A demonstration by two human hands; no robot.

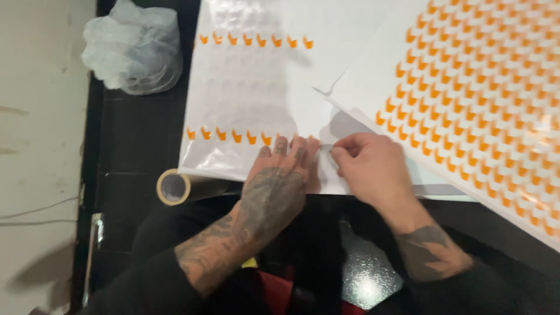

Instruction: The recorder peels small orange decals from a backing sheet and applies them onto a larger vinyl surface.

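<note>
White backing sheet point(256, 87) lies flat on the tabletop point(134, 134); the left hand point(280, 175) presses its near edge, fingers spread, grasping nothing. Just at 3 o'clock, the right hand point(364, 163) pinches a small piece point(326, 148), the orange sticker sheet point(484, 99) running away toward 1 o'clock.

1. Left hand point(274, 175), at about 7 o'clock of the frame's centre: dark tattoos cover its back, knuckles and forearm.
2. Right hand point(364, 166), at 5 o'clock: untattooed back; a dark tattoo band circles the wrist.
3. Dark clothing sits below both forearms.
</note>
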